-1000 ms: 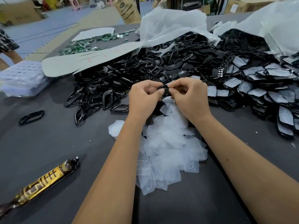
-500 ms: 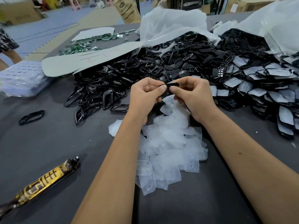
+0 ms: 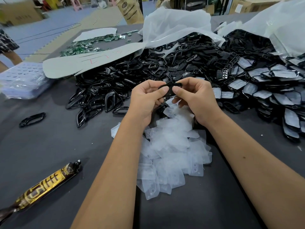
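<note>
Pinching a black frame over a heap of films

Holding a black plastic frame (image 3: 171, 91) between both thumbs and forefingers, a person works at a dark table (image 3: 49, 146), seen from a head-worn camera. The left hand (image 3: 146, 100) pinches the frame's left end, its thumb laid across the front and the other fingers curled behind. The right hand (image 3: 196, 100) pinches the right end in the same manner, thumb forward and fingers curled below. The two thumbs lie just apart, with the frame showing dark between them. The frame is held in the air near the centre of the view, at 12 o'clock of a heap of clear films (image 3: 168, 146) that spreads on the table between the forearms. Whether a film is stuck to the frame cannot be told.

At 10 o'clock of the hands lies a pile (image 3: 107, 93) of like black frames, reaching up to a crumpled white bag (image 3: 173, 27) at 12 o'clock. At 3 o'clock, black covers (image 3: 272, 90) with pale film on them lie in overlapping rows. A loose frame (image 3: 32, 119) lies alone at 9 o'clock, well apart from the pile. A gold-and-black tube (image 3: 44, 187) lies slantwise at 7 o'clock, near the lower left corner of the view. Farther off at 11 o'clock, a grey sheet (image 3: 85, 63) overlaps the pile, with green boards (image 3: 87, 45) scattered beyond it. A stack of clear trays (image 3: 21, 80) sits between 9 and 10 o'clock at the left edge.
</note>
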A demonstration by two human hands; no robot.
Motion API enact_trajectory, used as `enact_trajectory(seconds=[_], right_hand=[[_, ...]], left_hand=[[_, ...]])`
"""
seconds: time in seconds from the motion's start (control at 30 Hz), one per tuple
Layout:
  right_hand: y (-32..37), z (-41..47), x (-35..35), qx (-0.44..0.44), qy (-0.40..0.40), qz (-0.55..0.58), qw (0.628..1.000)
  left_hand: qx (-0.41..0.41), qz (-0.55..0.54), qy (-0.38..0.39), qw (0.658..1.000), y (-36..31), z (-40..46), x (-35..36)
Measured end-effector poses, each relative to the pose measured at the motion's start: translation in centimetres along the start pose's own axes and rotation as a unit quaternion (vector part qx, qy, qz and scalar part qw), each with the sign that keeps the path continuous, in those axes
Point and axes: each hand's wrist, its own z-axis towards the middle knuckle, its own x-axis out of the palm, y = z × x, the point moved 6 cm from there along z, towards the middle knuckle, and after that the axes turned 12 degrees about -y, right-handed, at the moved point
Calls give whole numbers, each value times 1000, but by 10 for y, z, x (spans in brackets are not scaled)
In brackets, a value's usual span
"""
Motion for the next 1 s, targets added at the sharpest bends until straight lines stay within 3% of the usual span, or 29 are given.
enact_trajectory(seconds=[0.2,0.4,0.73,1.0], right_hand=[[-2,2,0,64,22,82,994],[-2,1,-3,4,-12,13,1000],[-3,3,-3,67,28,124,990],[2,-2,-4,-21,-49,17,998]], left_hand=[[-44,-23,15,999,3,0,3],[22,45,-24,998,-2,-2,1],[-71,-30,34,996,2,-5,4],[12,36,-25,999,1,-3,2]])
